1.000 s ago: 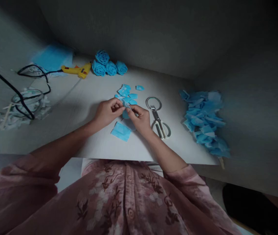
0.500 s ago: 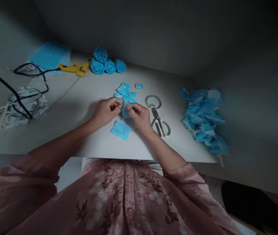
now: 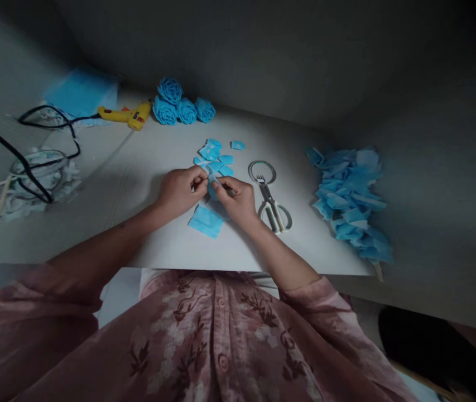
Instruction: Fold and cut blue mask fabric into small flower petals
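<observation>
Over the middle of the white table (image 3: 171,245), my left hand (image 3: 182,190) and my right hand (image 3: 238,198) pinch a small blue piece (image 3: 212,188) between their fingertips, the left at its left edge, the right over its right part. The fingers cover much of it. Just beyond lie loose blue pieces (image 3: 216,162), with a smaller one (image 3: 238,145) apart to the right. Nearer my body is a flat blue rectangle (image 3: 206,221). Scissors (image 3: 274,209) lie right of my right hand, their tips inside a ring (image 3: 261,162).
Several blue rosettes (image 3: 171,90) sit at the back, beside a yellow glue gun (image 3: 126,115) with a black cord (image 3: 72,131). Blue sheets (image 3: 81,94) lie back left, white scraps (image 3: 28,204) at the left. A heap of blue pieces (image 3: 349,195) covers the right side.
The view has shifted slightly. My right thumb has moved a little left over the blue piece, and less of the piece shows between my hands.
</observation>
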`<control>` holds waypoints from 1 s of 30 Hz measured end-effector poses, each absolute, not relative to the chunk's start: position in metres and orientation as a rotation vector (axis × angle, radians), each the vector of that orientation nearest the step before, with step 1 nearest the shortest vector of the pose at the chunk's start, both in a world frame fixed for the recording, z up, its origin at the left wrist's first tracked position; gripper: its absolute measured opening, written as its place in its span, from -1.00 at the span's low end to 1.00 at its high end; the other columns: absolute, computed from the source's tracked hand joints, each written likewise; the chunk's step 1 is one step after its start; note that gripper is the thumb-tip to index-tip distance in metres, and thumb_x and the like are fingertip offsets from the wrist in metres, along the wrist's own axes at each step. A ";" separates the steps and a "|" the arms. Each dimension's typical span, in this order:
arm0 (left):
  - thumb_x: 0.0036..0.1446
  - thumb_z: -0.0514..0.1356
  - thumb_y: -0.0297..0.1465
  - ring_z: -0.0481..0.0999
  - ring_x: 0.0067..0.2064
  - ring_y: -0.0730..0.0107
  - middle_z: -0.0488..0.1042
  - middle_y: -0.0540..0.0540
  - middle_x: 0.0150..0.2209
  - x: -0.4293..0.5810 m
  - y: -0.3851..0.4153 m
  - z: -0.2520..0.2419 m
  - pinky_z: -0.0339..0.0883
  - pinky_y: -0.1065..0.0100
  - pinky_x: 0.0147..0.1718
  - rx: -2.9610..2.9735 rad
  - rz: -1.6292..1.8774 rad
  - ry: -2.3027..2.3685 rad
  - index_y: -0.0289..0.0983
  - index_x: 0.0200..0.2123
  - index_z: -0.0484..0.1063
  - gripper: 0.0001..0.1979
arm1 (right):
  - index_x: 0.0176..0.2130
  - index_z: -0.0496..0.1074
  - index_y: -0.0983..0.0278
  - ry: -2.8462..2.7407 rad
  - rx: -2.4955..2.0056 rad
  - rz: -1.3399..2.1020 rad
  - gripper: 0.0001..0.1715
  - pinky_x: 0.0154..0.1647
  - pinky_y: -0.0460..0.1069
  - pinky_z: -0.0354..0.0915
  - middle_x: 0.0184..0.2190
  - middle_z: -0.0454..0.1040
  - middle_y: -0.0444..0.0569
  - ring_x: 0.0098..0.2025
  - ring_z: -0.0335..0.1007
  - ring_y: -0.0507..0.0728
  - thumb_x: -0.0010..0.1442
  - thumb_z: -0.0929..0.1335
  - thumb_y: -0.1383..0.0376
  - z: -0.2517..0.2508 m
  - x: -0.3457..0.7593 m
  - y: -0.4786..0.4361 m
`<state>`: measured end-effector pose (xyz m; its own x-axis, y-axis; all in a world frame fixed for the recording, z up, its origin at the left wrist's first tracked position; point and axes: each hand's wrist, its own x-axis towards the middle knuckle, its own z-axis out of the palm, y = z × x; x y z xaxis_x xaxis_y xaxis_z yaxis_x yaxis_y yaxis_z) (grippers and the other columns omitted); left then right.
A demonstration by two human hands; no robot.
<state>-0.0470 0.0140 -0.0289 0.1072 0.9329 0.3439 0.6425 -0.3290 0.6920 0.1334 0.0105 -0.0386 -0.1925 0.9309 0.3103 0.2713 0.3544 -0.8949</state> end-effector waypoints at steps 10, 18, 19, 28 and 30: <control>-0.02 0.19 -0.54 0.31 -0.51 0.52 0.37 0.11 -0.58 -0.052 0.020 -0.023 0.11 0.45 -0.50 1.651 1.235 1.368 -0.24 -0.46 0.45 -0.90 | -0.47 0.46 0.23 -1.279 -1.115 1.228 -0.57 -0.43 -0.05 -0.01 -0.58 0.16 -0.25 -0.49 -0.04 -0.04 0.04 0.53 -0.04 -0.028 0.135 0.017; 0.22 0.20 -0.39 0.31 -0.51 0.52 0.41 0.04 -0.54 -0.054 0.021 -0.019 0.18 0.44 -0.51 1.381 1.241 1.223 -0.26 -0.34 0.53 -0.88 | -0.47 0.43 0.22 -1.162 -1.074 1.366 -0.48 -0.45 -0.06 -0.01 -0.56 0.18 -0.25 -0.49 -0.01 -0.04 -0.02 0.56 -0.12 -0.030 0.138 0.020; 0.24 0.21 -0.35 0.33 -0.51 0.51 0.43 0.03 -0.51 -0.053 0.021 -0.018 0.19 0.44 -0.52 1.333 1.224 1.193 -0.26 -0.30 0.53 -0.87 | -0.47 0.43 0.22 -1.157 -1.068 1.377 -0.48 -0.45 -0.06 -0.01 -0.56 0.19 -0.25 -0.49 -0.01 -0.04 -0.02 0.56 -0.12 -0.030 0.138 0.021; 0.06 0.43 -0.20 0.41 -0.51 0.49 0.47 -0.02 -0.52 -0.054 0.020 -0.020 0.20 0.42 -0.53 1.134 0.936 0.983 -0.27 -0.38 0.50 -0.72 | -0.49 0.39 0.20 -1.205 -1.088 1.369 -0.40 -0.42 -0.06 0.14 -0.57 0.16 -0.24 -0.47 0.08 -0.02 -0.08 0.56 -0.19 -0.025 0.136 0.017; 0.02 0.44 -0.28 0.36 -0.54 0.54 0.46 0.00 -0.55 -0.055 0.020 -0.021 0.17 0.43 -0.53 1.179 0.942 1.031 -0.27 -0.43 0.49 -0.77 | -0.50 0.39 0.21 -1.205 -1.092 1.369 -0.40 -0.42 -0.06 0.14 -0.58 0.14 -0.26 -0.48 0.08 -0.02 -0.10 0.57 -0.19 -0.023 0.135 0.017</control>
<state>-0.0551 0.0200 -0.0208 0.2677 0.9549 -0.1287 -0.0425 0.1451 0.9885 0.1353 0.0165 -0.0230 -0.1239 0.9920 -0.0233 -0.1029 -0.0362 -0.9940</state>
